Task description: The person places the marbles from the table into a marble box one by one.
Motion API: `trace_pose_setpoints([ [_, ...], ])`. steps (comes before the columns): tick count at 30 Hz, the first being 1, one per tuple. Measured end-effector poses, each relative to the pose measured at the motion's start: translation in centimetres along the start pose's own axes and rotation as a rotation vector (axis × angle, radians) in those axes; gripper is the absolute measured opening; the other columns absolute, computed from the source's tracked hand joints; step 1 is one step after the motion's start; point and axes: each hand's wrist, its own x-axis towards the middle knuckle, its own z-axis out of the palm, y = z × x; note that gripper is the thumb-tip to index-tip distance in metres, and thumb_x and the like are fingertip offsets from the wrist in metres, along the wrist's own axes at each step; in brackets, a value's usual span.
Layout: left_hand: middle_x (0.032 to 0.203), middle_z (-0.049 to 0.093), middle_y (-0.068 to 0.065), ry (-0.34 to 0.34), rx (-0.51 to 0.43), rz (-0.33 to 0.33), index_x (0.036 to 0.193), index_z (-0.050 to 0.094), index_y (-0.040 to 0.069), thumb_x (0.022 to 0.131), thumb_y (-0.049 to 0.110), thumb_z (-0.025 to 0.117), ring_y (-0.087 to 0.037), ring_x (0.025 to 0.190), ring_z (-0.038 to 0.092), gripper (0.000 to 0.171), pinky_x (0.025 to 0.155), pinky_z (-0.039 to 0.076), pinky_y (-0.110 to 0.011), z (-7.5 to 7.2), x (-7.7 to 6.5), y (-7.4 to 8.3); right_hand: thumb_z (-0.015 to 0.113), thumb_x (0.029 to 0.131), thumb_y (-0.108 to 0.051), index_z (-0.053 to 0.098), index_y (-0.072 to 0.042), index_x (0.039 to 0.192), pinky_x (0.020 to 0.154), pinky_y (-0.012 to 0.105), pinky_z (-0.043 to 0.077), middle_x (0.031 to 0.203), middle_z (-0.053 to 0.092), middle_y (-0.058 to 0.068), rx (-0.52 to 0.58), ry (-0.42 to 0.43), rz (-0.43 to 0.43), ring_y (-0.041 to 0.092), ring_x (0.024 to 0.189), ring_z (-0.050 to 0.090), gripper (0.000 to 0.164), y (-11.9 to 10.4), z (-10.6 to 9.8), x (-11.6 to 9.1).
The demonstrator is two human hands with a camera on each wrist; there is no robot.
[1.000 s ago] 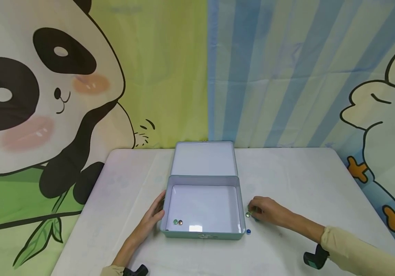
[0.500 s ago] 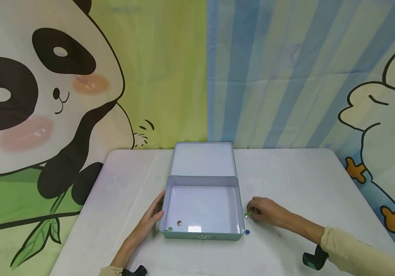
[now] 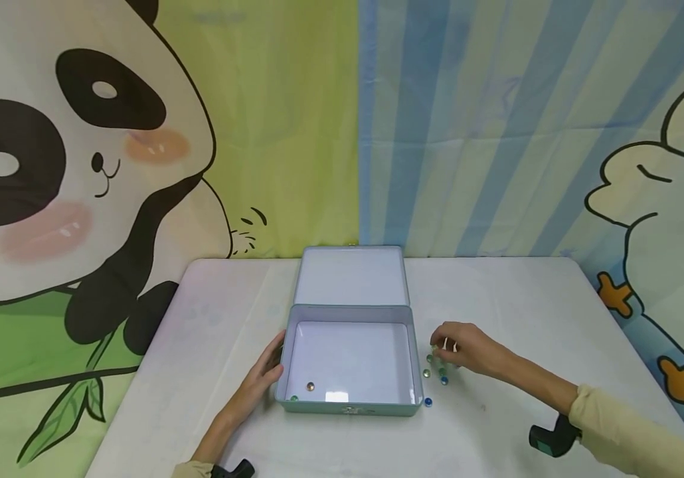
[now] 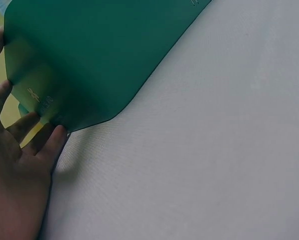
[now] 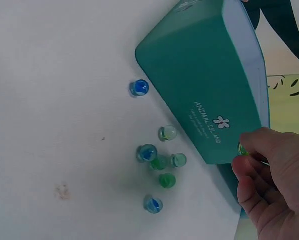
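A green tin box lies with its lid swung back. Inside are an amber marble and a green marble. My left hand rests on the box's left side, fingers spread against the green wall. To the right of the box, my right hand is raised off the table, pinching a green marble between thumb and forefinger. Below it, several loose marbles lie beside the box, among them a blue marble and a green marble.
The white table runs back to a patterned curtain showing a panda. Black wrist cameras sit on both forearms. A small brownish stain marks the tabletop near the marbles.
My right hand has lifted with a marble, uncovering several marbles beneath it. Inside the box, the green marble has rolled to the front left corner. My left hand stays in place.
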Motion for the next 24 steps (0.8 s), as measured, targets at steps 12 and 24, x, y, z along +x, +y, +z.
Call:
trace_pose_setpoints([
  [12, 0.164, 0.013, -0.005, 0.003, 0.0, 0.002, 0.155, 0.015, 0.034, 0.102, 0.016, 0.04, 0.015, 0.138, 0.021, 0.061, 0.106, 0.022, -0.007, -0.1, -0.1, 0.0, 0.07, 0.087, -0.011, 0.068, -0.009, 0.096, 0.064, 0.017, 0.052, 0.085, 0.066, -0.006, 0.017, 0.077, -0.021, -0.002, 0.073, 0.053, 0.01, -1.5, -1.1, 1.5],
  [24, 0.164, 0.014, -0.003, 0.009, 0.014, -0.025, 0.155, 0.015, 0.036, 0.102, 0.017, 0.04, -0.008, 0.146, 0.018, 0.061, 0.107, 0.022, -0.008, 0.1, -0.1, 0.5, 0.068, 0.088, -0.007, 0.067, -0.003, 0.101, 0.072, 0.02, 0.056, 0.092, 0.067, 0.001, 0.138, 0.054, -0.098, 0.004, 0.08, 0.062, 0.014, -2.8, -0.8, 3.0],
])
